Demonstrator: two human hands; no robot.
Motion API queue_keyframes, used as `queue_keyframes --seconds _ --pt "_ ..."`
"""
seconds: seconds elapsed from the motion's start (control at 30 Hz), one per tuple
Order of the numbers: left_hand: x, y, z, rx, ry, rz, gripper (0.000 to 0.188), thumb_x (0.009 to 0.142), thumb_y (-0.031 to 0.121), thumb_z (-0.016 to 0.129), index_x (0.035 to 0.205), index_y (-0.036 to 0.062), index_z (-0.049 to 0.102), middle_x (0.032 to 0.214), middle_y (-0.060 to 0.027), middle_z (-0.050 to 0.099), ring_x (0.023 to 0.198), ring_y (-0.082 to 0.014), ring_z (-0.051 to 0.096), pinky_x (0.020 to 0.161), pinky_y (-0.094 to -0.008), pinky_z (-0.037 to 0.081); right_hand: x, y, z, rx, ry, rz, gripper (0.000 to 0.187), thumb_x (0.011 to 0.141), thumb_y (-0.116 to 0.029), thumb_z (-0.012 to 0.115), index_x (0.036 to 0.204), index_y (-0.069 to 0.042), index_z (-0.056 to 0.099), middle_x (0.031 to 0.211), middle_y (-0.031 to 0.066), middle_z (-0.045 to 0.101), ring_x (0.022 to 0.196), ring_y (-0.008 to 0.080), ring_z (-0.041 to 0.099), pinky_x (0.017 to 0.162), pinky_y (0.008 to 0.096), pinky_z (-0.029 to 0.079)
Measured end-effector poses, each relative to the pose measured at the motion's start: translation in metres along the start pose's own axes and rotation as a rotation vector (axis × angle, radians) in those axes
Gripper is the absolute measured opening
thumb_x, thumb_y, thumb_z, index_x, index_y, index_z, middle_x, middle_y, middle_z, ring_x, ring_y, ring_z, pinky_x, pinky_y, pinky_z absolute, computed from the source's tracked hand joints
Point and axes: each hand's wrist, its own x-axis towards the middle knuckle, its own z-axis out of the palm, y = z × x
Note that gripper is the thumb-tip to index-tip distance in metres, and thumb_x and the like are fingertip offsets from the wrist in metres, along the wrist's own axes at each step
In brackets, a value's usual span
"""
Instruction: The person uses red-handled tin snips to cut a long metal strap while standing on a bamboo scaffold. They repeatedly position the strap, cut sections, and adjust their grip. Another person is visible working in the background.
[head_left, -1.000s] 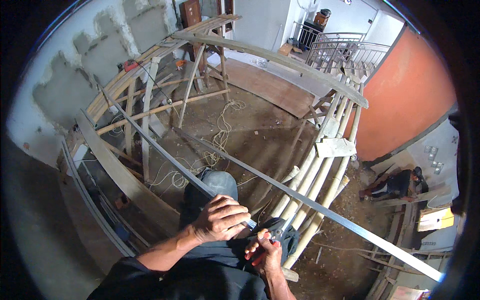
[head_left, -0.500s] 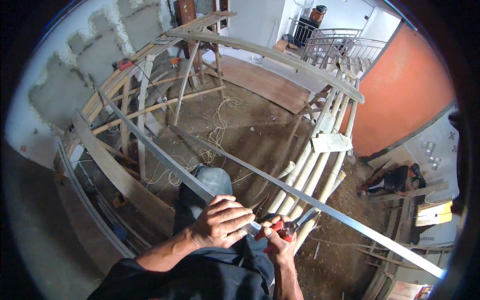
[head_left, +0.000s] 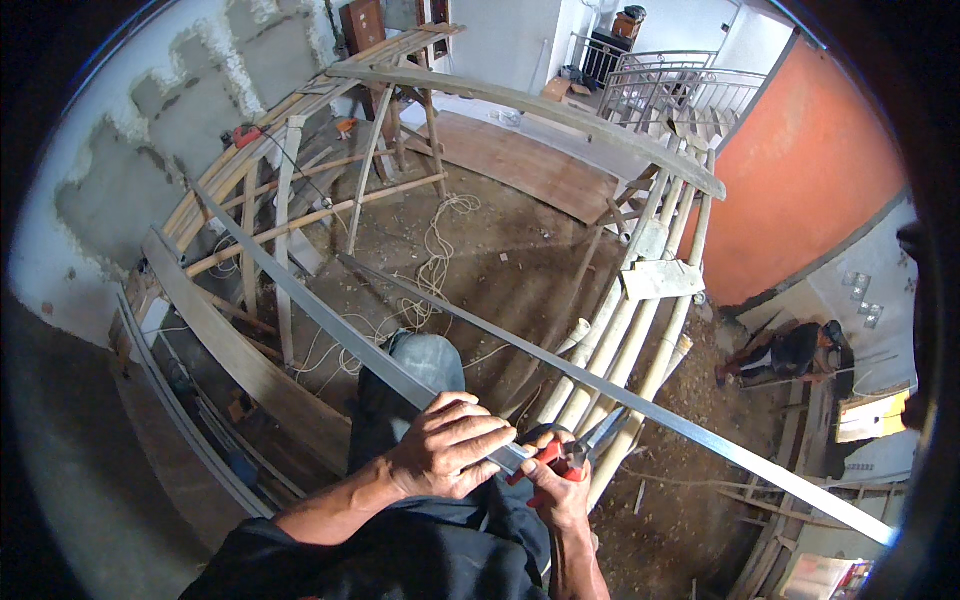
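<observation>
While our left hand's (head_left: pixel 450 447) fingers wrapped a metal channel (head_left: pixel 330 321), its near end above our lap (head_left: pixel 490 525), our right hand's (head_left: pixel 562 496) fingers gripped red-handled snips (head_left: pixel 574 472) just beside that end; we could discern no finished cut, nor what remained.

With the left grip (head_left: pixel 450 445) taken as dial centre, snips (head_left: pixel 580 458) are located at three o'clock, in the right grip (head_left: pixel 562 492). A strip (head_left: pixel 390 370), held in the left grip, is extended between ten and eleven. A corded tool (head_left: pixel 246 135) is seated on planks (head_left: pixel 225 166) at eleven. Loose cord (head_left: pixel 440 265) is laid on the floor (head_left: pixel 530 235) at twelve. A board (head_left: pixel 663 281) is carried on poles (head_left: pixel 668 342) at two.
</observation>
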Motion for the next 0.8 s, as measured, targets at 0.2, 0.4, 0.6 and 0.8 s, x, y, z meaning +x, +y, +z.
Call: queue_keyframes --seconds 0.2,0.4,0.6,0.8 --pt "0.001 0.002 0.001 -0.012 0.001 0.001 0.044 0.078 0.02 0.083 0.117 0.0027 0.073 0.111 -0.0091 0.073 0.101 -0.0265 0.07 0.097 -0.0467 0.051 -0.002 -0.001 -0.002 -0.059 0.003 -0.022 0.035 0.087 -0.004 0.083 0.112 -0.001 0.059 0.096 0.0084 0.071 0.08 0.0172 0.07 0.074 0.0306 0.057" --pt "0.002 0.003 0.004 -0.004 -0.01 0.004 0.043 0.08 0.024 0.082 0.117 0.0031 0.073 0.11 -0.0092 0.073 0.1 -0.0267 0.07 0.095 -0.046 0.051 -0.002 0.004 -0.006 -0.122 0.0 -0.055 0.042 0.086 -0.006 0.084 0.118 0.0 0.058 0.093 0.0071 0.071 0.078 0.0164 0.07 0.072 0.0292 0.057" --pt "0.004 0.003 0.005 -0.004 -0.019 0.022 0.043 0.083 0.028 0.081 0.116 0.0022 0.073 0.11 -0.0103 0.074 0.098 -0.0276 0.07 0.093 -0.0452 0.052 -0.006 0.006 -0.012 -0.147 0.047 -0.01 0.044 0.087 -0.005 0.084 0.121 -0.001 0.056 0.093 0.0061 0.069 0.078 0.0165 0.07 0.072 0.0298 0.057" --pt "0.011 0.01 0.0 -0.017 -0.028 0.017 0.043 0.082 0.026 0.08 0.117 0.0018 0.073 0.11 -0.0101 0.073 0.098 -0.0282 0.069 0.09 -0.0455 0.052 -0.007 -0.001 -0.001 -0.059 0.018 -0.058 0.038 0.088 0.0 0.08 0.119 0.0 0.057 0.096 0.0069 0.069 0.08 0.0162 0.068 0.072 0.0301 0.057"
